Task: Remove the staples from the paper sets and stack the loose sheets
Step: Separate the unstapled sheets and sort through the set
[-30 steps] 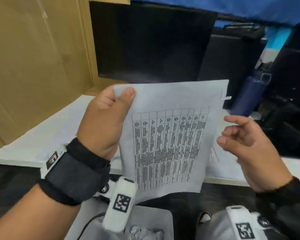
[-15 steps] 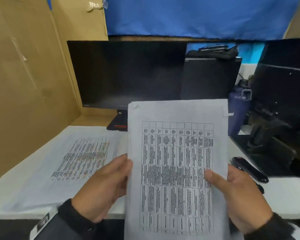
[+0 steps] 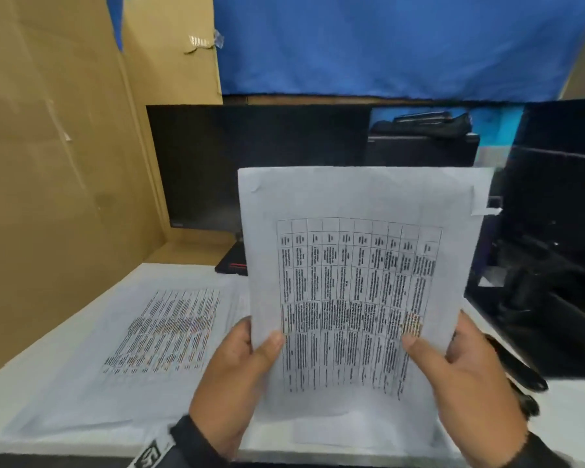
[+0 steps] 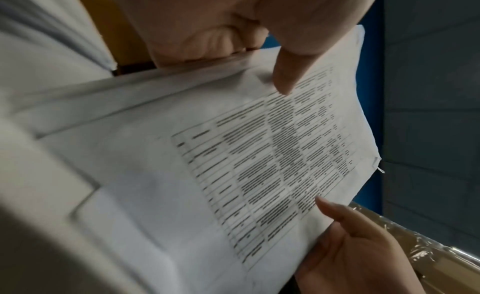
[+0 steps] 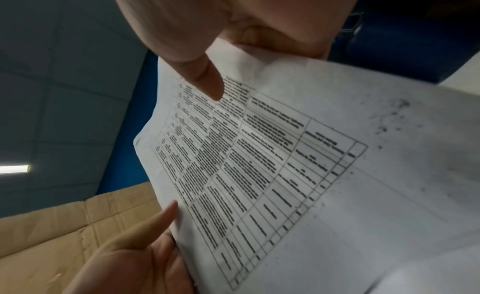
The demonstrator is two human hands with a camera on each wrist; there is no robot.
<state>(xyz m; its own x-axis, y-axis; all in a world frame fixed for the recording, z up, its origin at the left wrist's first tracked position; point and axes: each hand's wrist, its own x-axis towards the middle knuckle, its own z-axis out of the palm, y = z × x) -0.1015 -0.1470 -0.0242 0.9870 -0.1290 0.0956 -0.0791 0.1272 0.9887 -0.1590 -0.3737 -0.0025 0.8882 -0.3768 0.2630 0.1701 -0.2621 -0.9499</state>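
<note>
I hold a printed paper set (image 3: 358,298) upright above the white table (image 3: 48,383), its table of text facing me. My left hand (image 3: 250,352) grips its lower left edge, thumb on the front. My right hand (image 3: 450,359) grips the lower right edge the same way. A small torn tab (image 3: 483,207) sticks out at the top right corner. In the left wrist view the left thumb (image 4: 283,80) presses the paper set (image 4: 233,164). The right wrist view has the right thumb (image 5: 207,80) on the page. A stack of loose sheets (image 3: 163,332) lies flat on the table to the left.
A dark monitor (image 3: 257,163) stands behind the paper, with cardboard walls (image 3: 65,163) on the left and blue cloth (image 3: 385,45) above. A slim black tool (image 3: 520,369) lies on the table by my right hand. Dark equipment (image 3: 554,265) fills the right side.
My left hand has moved from the top corner of the paper to its lower left edge. My right hand, free before, now grips the lower right edge. The paper stands more upright.
</note>
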